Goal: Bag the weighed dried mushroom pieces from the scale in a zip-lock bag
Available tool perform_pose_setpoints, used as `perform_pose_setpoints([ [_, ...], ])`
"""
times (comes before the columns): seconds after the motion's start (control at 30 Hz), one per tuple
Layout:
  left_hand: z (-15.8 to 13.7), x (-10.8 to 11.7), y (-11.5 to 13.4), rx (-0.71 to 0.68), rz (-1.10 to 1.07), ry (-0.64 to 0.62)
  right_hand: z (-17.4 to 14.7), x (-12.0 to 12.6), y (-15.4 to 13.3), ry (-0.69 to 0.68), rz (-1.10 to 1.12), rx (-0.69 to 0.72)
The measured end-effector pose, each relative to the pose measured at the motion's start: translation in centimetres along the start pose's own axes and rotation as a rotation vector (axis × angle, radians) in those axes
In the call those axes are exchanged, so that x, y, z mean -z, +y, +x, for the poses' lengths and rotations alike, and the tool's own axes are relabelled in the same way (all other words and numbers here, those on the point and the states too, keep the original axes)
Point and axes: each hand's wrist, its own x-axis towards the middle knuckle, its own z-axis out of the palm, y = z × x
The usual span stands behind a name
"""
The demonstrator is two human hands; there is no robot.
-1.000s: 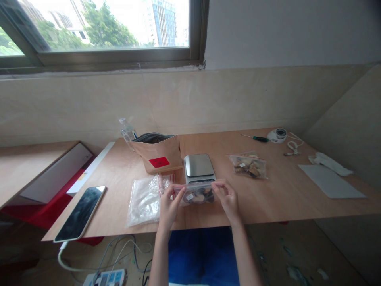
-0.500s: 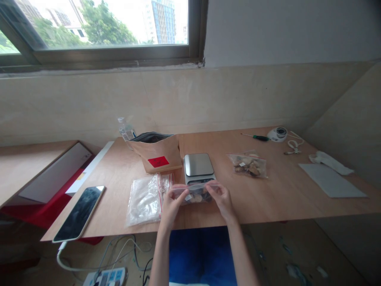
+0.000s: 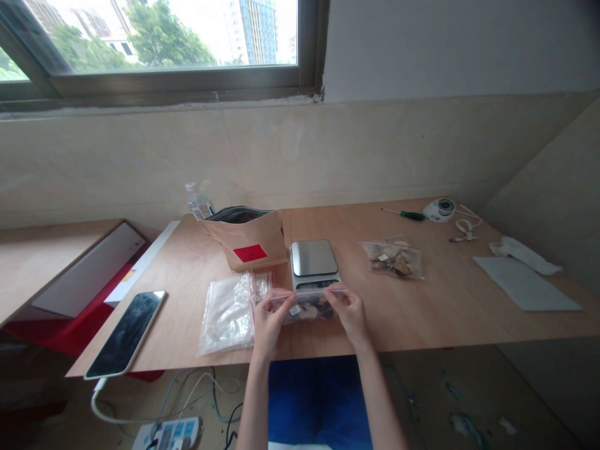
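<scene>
A clear zip bag (image 3: 307,311) with brown and dark dried pieces inside and a small white label is held at its top edge by both hands. My left hand (image 3: 272,315) pinches the top left corner, and my right hand (image 3: 347,310) pinches the top right. Just behind the bag stands a kitchen scale (image 3: 314,258) with a bare metal plate; its front display is partly covered by the bag. Flat clear zip bags (image 3: 229,312) lie beside my left hand. To the right rest filled zip bags (image 3: 394,259) with similar brown pieces.
An open kraft pouch (image 3: 250,244) with a red label stands behind the flat bags, a plastic bottle (image 3: 199,201) behind it. A phone (image 3: 126,334) lies at left on a charging cable. Farther right are a screwdriver (image 3: 412,216), a dome camera (image 3: 439,210) and a white sheet (image 3: 525,284).
Both hands keep their pinch on the bag's top edge. The bag's front shows slightly more, and the whole view has shifted a little.
</scene>
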Motion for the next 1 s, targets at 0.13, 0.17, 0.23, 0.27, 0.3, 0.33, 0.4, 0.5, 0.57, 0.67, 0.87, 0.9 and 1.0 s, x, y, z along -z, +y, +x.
perform_pose_setpoints([
  [0.13, -0.1, -0.4, 0.1, 0.03, -0.041, -0.008, -0.1, 0.4, -0.3, -0.084, 0.071, -0.027],
  [0.17, -0.1, -0.5, 0.1, 0.033, -0.043, -0.024, -0.1, 0.5, -0.4, -0.128, 0.079, -0.037],
  [0.23, -0.2, -0.6, 0.2, 0.025, -0.034, -0.075, -0.1, 0.6, -0.6, -0.196, 0.078, -0.06],
  [0.27, -0.2, -0.7, 0.2, 0.017, -0.027, -0.1, -0.1, 0.6, -0.7, -0.214, 0.073, -0.071],
  [0.3, -0.2, -0.7, 0.2, 0.011, -0.021, -0.116, -0.1, 0.6, -0.8, -0.218, 0.069, -0.08],
  [0.33, -0.2, -0.7, 0.1, 0.005, -0.015, -0.124, -0.1, 0.6, -0.9, -0.213, 0.066, -0.086],
  [0.4, -0.1, -0.7, 0.0, -0.007, -0.003, -0.132, -0.1, 0.4, -1.1, -0.204, 0.058, -0.098],
  [0.5, 0.0, -0.5, -0.1, -0.038, 0.023, -0.132, 0.0, 0.3, -1.2, -0.216, 0.028, -0.111],
  [0.57, 0.1, -0.4, -0.1, -0.049, 0.04, -0.125, 0.0, 0.3, -1.2, -0.216, 0.016, -0.11],
  [0.67, 0.1, -0.5, -0.1, -0.058, 0.065, -0.12, 0.0, 0.3, -1.1, -0.192, 0.009, -0.093],
  [0.87, -0.2, -1.2, 0.3, -0.106, 0.08, -0.06, 0.0, -0.1, -0.9, -0.117, -0.01, -0.02],
  [0.9, -0.3, -1.3, 0.4, -0.113, 0.081, -0.051, 0.0, -0.2, -1.0, -0.106, -0.005, -0.014],
  [1.0, -0.3, -1.3, 0.5, -0.106, 0.07, -0.037, 0.0, -0.1, -1.2, -0.118, 0.014, -0.019],
])
